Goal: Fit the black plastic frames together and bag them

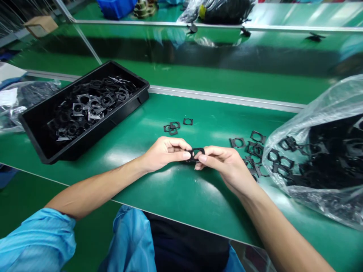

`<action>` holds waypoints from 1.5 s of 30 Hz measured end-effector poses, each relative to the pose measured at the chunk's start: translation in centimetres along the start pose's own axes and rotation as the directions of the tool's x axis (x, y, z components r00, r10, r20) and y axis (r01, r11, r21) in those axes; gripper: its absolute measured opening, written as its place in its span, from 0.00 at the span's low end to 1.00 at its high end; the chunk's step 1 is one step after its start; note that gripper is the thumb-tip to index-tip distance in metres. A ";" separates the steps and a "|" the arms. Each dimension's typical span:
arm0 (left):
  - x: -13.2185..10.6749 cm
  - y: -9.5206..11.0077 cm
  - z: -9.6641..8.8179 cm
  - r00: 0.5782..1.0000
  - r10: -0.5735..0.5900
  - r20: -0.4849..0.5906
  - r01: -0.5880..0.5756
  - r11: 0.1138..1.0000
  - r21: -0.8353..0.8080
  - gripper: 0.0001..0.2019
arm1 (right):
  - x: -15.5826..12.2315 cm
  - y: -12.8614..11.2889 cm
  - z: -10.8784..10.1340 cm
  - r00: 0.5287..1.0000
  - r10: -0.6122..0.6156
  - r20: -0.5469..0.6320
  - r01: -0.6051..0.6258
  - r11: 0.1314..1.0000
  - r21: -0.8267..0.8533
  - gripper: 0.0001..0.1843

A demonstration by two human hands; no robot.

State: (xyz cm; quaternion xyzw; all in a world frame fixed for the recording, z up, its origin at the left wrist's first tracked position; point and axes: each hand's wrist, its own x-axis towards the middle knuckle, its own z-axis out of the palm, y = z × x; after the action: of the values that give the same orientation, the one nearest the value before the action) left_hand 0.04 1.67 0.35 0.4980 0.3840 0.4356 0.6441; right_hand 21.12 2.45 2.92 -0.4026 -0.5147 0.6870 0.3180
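Between my two hands, just above the green table, is a small black plastic frame (196, 153) with a round opening. My left hand (166, 153) pinches its left end between thumb and fingers. At its right end my right hand (219, 160) grips it the same way. Several thinner black frames (172, 127) lie on the table beyond my left hand. To the right of my right hand is a loose pile of black plastic frames (255, 148), which reaches the mouth of a clear plastic bag (317, 109) full of similar parts.
A black bin (113, 117) holding many black frames stands at the left on the green table (159, 204). Behind it lies a wrapped bag (36, 92). A metal rail (227, 99) crosses behind the work area. Farther back are a blue crate (117, 8) and a cardboard box (41, 25).
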 end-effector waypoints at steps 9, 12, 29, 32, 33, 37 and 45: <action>0.0 0.2 0.2 0.997 0.025 0.076 -0.022 0.999 -0.040 0.15 | -0.2 -0.2 -0.1 0.999 -0.011 0.042 0.011 1.000 -0.017 0.18; 0.0 -0.2 0.5 1.000 0.010 0.021 -0.009 0.996 -0.085 0.16 | -0.2 -0.1 0.0 0.999 -0.026 0.031 0.027 0.999 -0.021 0.19; -0.1 -0.4 1.0 0.997 0.008 -0.079 -0.016 0.995 -0.101 0.15 | -0.1 0.1 0.6 0.993 -0.093 -0.078 0.082 0.988 -0.131 0.23; -0.1 -0.5 1.0 0.998 -0.046 -0.042 0.040 0.989 -0.141 0.17 | 0.0 0.2 0.5 0.994 -0.076 -0.074 0.066 0.989 -0.131 0.24; -0.1 -0.5 1.0 0.997 -0.071 -0.023 0.067 0.986 -0.152 0.17 | 0.0 0.2 0.4 0.995 -0.073 -0.075 0.063 0.990 -0.127 0.24; 0.0 -0.5 0.8 0.995 -0.098 0.007 0.098 0.983 -0.156 0.17 | 0.1 0.4 0.3 0.995 -0.078 -0.063 0.070 0.990 -0.122 0.24; -0.1 -0.4 0.8 0.999 -0.037 -0.027 0.036 0.999 -0.020 0.17 | 0.2 0.9 0.0 0.963 -0.270 -0.024 0.223 0.841 -0.492 0.19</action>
State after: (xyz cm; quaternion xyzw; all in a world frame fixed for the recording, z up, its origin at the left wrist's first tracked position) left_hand 0.86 1.31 0.13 0.4785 0.3979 0.4342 0.6513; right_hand 21.04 2.36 2.03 -0.4310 -0.7025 0.4700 0.3160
